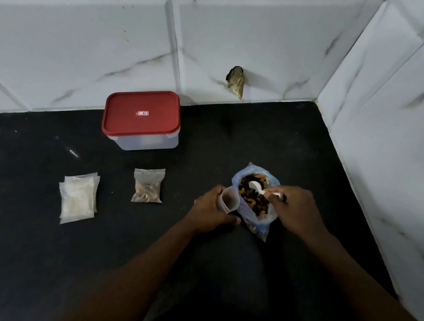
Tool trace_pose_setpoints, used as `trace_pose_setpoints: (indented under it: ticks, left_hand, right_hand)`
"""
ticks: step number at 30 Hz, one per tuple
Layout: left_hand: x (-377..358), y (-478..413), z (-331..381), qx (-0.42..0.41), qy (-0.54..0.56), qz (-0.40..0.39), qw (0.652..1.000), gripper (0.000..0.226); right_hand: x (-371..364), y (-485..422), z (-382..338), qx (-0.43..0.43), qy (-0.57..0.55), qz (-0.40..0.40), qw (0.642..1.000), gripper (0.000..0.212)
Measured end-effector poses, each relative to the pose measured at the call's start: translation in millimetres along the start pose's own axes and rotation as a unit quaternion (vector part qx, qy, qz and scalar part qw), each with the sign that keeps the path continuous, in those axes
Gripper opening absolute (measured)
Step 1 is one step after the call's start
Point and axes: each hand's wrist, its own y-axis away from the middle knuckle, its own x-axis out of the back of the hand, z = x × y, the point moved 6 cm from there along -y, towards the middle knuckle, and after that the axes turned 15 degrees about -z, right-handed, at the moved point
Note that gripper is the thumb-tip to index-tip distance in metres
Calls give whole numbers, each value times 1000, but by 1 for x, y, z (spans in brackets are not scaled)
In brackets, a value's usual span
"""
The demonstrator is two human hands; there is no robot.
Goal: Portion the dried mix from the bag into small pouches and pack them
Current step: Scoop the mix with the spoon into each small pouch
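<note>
The tabletop (25,242) is a black, matte slab that runs into a corner of the room, where two walls of white tile (252,41) with grey marble veining and dark grout lines meet. Low on the back wall, a rough hole (236,81) in the tile is stuffed with something dark and yellowish.

The right hand (294,209) pinches the handle of a white plastic spoon (255,188), its fingers (274,198) closed narrowly on it; the spoon's bowl lies over the dried mix just beyond the fingertips. The mix, dark and orange pieces, fills the open bag (254,203), a clear bluish plastic bag that stands on the tabletop directly under and in front of the right fingers.

The left hand (211,210) wraps around a small clear pouch (229,200), fingers curled on it, holding its mouth open and upright. The pouch touches the bag's left edge, so the two sets of fingers are close together with the bag's rim between them.

To the left of the left fingers, apart from them, a filled pouch (148,185) of mix lies flat on the tabletop. Farther left lies a small stack of empty clear pouches (78,197). Beyond the filled pouch, near the back wall, stands a clear plastic box with a red lid (142,113), shut.

Both bare forearms reach in from the lower edge of the view.
</note>
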Motion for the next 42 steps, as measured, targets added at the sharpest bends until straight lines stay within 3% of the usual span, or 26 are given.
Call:
trace_pose_setpoints:
  ticks: [4, 8, 12, 15, 19, 24, 26, 30, 33, 38, 42]
  left_hand:
    - [0, 1, -1, -4, 12, -1, 1000, 66]
    - [-1, 0, 0, -7, 21, -1, 1000, 68]
    - [-1, 0, -2, -5, 32, -5, 999, 70]
    - [-2, 2, 1, -16, 48, -21, 998, 68]
    - [-7, -1, 5, -28, 56, -40, 997, 64]
    - [-7, -1, 0, -22, 51, -30, 998, 62]
    - [-6, -1, 0, -17, 53, -37, 998, 63]
    - [-7, -2, 3, -23, 48, -48, 997, 62]
    - [-7, -1, 1, -25, 45, -39, 998, 65]
    - [-6, 0, 1, -36, 44, -32, 998, 74]
    - [-6, 0, 4, -36, 39, -57, 997, 67]
  right_hand:
    - [8, 9, -2, 24, 73, 59, 995, 20]
    - [-19, 8, -8, -15, 134, 10, 991, 24]
    - [-22, 4, -5, -83, -18, -7, 996, 21]
    - [-20, 3, 12, -165, -166, -17, 972, 20]
    - [-24, 4, 8, -170, -187, -6, 968, 18]
    - [-30, 9, 17, -224, -376, -51, 898, 16]
    - [-29, 8, 14, -221, -392, -54, 891, 16]
    - [-28, 4, 0, -194, -319, -43, 927, 9]
    - [-29, 8, -1, -193, -294, -56, 934, 10]
    - [-30, 10, -2, -213, -349, -63, 910, 13]
    - [-34, 8, -7, -245, -445, -49, 860, 15]
